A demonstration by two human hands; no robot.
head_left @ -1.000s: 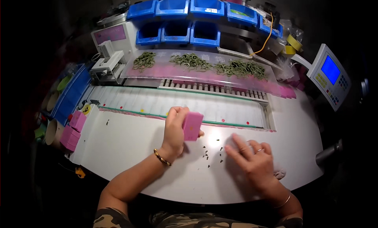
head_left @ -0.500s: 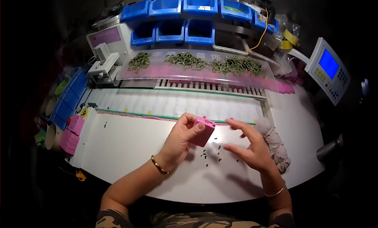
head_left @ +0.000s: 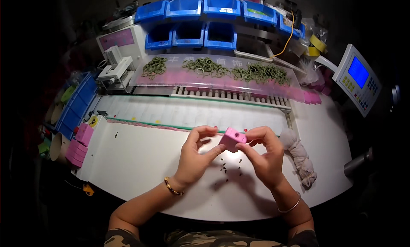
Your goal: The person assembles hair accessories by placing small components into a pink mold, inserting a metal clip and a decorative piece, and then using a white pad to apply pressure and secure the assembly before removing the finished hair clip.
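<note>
Two hands pinch one small pink block (head_left: 232, 139) above the white table (head_left: 141, 161): the left hand (head_left: 194, 157) touches its near corner with fingertips, the right hand (head_left: 262, 155) clasps its far side. Tiny dark pieces (head_left: 226, 169) lie scattered just beneath.

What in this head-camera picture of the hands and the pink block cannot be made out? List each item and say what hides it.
- Pink block, head view: its underside and far faces are covered by the fingertips of the left hand and right hand.
- Small dark pieces on the white table: too small to tell their shape.
- Blue bins: insides in shadow.
- Picture rim: dark, cutting off the surroundings.
</note>
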